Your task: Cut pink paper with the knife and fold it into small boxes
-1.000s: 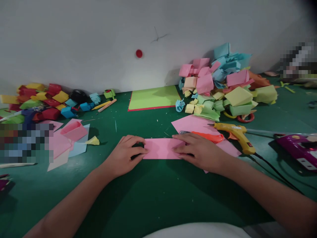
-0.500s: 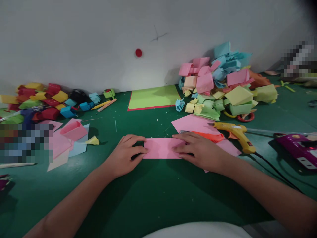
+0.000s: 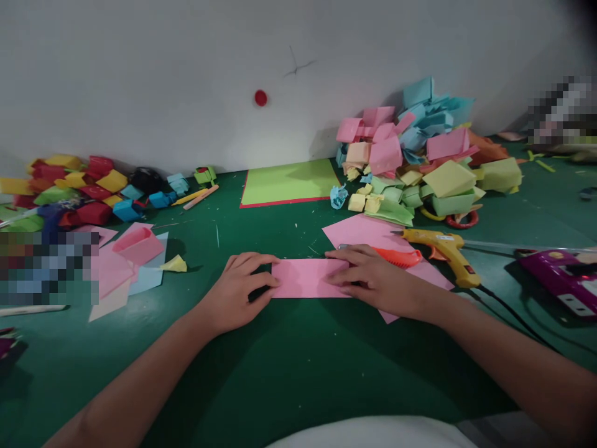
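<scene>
In the head view, a pink paper strip point(image 3: 303, 278) lies flat on the green worktop point(image 3: 280, 361), in front of the person and between the two hands. The left hand point(image 3: 243, 289) rests at the strip's left end, its fingers spread and curved, tips down on the paper. The right hand point(image 3: 385, 280) covers the right end in the same way, fingers parted, tips on the strip; neither hand is closed around it.

A larger pink sheet point(image 3: 359, 230) spreads beneath and beyond the right hand, with an orange-handled tool point(image 3: 402, 257) on it, partly hidden by that hand. Just right sits a yellow glue gun point(image 3: 461, 264), near a purple socket unit point(image 3: 559, 283). Farther back, a lime-green card point(image 3: 291, 182) with a red edge lies by the wall point(image 3: 163, 81), between a heap of coloured folded papers point(image 3: 450, 180) on the right and small coloured blocks point(image 3: 94, 213) on the left. Nearer the left hand lies a yellow scrap point(image 3: 175, 264).
</scene>
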### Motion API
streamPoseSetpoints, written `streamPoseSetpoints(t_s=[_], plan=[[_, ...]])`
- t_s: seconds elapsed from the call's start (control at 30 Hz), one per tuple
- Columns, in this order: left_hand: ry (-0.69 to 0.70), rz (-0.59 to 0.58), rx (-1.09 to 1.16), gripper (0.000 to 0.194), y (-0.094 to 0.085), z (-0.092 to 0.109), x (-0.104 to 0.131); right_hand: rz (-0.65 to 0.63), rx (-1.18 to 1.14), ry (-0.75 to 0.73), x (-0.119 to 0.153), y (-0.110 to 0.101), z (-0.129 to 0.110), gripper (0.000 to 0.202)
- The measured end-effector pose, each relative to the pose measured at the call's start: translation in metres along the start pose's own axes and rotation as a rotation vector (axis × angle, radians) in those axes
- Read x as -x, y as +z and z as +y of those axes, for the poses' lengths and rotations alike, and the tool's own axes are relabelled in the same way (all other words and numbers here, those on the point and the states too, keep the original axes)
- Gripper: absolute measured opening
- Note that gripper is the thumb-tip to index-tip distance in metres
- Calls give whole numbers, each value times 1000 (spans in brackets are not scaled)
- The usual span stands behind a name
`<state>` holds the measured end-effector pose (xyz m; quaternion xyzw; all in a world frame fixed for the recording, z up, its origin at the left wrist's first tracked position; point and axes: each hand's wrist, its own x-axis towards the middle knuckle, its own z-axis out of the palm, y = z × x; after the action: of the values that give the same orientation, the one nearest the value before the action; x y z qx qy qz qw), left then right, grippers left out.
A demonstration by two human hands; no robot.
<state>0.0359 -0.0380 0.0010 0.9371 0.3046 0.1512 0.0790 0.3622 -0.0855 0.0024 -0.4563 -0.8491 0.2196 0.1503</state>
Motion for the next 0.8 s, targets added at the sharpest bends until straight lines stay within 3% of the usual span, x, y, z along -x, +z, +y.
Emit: streamPoseSetpoints(t_s=[0.8], plan=[[6, 8, 12, 20, 0, 1, -1, -13, -38, -8, 1, -2, 6, 31]])
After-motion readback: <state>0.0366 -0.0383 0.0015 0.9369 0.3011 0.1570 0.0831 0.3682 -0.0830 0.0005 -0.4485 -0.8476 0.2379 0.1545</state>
